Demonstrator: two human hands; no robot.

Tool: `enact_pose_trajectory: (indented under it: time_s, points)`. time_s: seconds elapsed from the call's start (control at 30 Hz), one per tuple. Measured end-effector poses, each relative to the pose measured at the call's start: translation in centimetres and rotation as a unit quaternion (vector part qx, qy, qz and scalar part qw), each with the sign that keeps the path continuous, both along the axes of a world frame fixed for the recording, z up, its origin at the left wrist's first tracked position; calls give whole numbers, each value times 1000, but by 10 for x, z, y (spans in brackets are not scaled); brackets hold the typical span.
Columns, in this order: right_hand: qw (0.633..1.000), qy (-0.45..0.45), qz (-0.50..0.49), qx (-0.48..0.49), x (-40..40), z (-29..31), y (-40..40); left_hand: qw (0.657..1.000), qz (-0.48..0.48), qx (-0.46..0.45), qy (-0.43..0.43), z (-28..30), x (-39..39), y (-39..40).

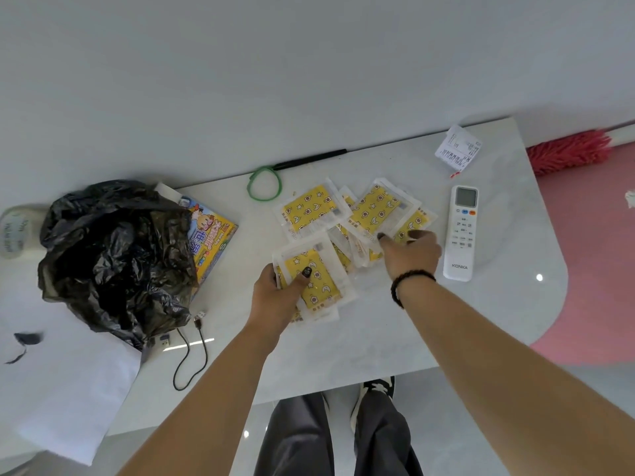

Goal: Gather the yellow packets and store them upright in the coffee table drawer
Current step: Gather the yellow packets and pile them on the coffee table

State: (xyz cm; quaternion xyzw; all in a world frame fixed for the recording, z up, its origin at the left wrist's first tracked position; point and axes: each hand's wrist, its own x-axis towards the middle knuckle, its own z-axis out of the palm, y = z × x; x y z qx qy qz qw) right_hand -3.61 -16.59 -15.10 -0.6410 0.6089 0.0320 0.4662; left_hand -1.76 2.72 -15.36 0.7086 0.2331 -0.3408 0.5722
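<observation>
Several yellow packets with star and moon prints lie loosely spread on the white coffee table. One packet lies at the back left of the spread, another at the back right. My left hand grips a small stack of packets, thumb on top. My right hand pinches the near edge of a packet in the right part of the spread. No drawer is in view.
A black plastic bag covers part of a colourful box at the left. A white remote lies right of the packets, a receipt behind it. A green band, a black pen and a cable also lie there.
</observation>
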Motion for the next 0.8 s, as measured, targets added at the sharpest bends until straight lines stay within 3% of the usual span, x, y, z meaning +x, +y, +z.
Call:
enact_pose_trajectory:
  time_s: [0.13, 0.3, 0.53, 0.8]
  points:
    - [987, 162, -10, 21, 32, 1, -21, 1000, -1, -4, 5, 1, 2, 1]
    - [983, 183, -1, 26, 51, -6, -26, 999, 22, -22, 44, -1, -3, -3]
    - [988, 110, 71, 84, 36, -7, -38, 993, 66, -49, 89, -1, -13, -17]
    - [993, 20, 111, 17, -4, 3, -21, 990, 92, -49, 96, 23, -5, -19]
